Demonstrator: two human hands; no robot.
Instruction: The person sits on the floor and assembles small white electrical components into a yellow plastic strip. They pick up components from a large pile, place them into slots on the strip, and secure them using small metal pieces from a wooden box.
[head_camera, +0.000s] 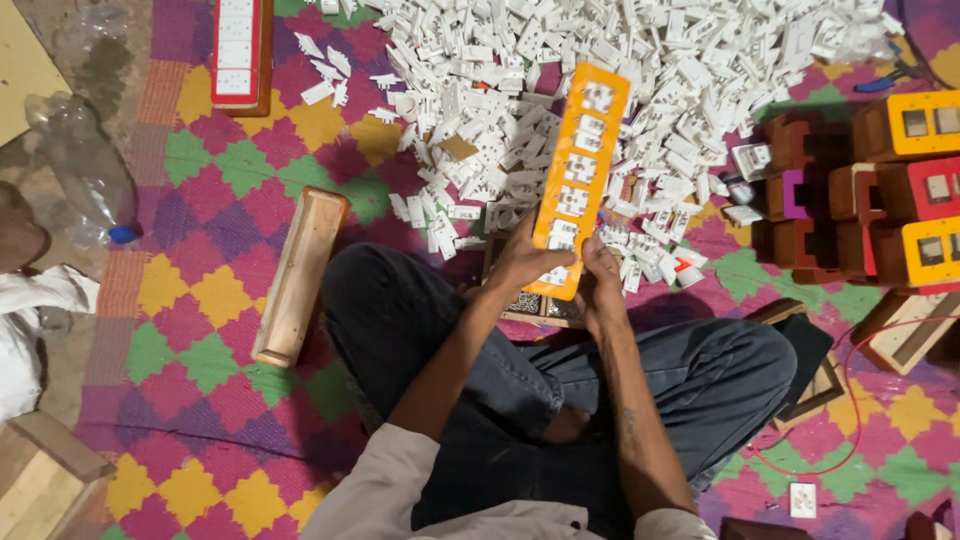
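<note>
Both hands clamp the near end of the orange panel (578, 180): left hand (522, 262), right hand (601, 275). It angles out over the far white parts heap (600, 90), sockets facing up, so slots stay reachable.

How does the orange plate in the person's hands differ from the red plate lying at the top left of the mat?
The orange plate is held up at a slant by both the left hand and right hand; the red plate lies flat on a wooden box, untouched. The orange one shows whole; the red one is cut off by the frame. Both are long and carry white switch parts.
</note>
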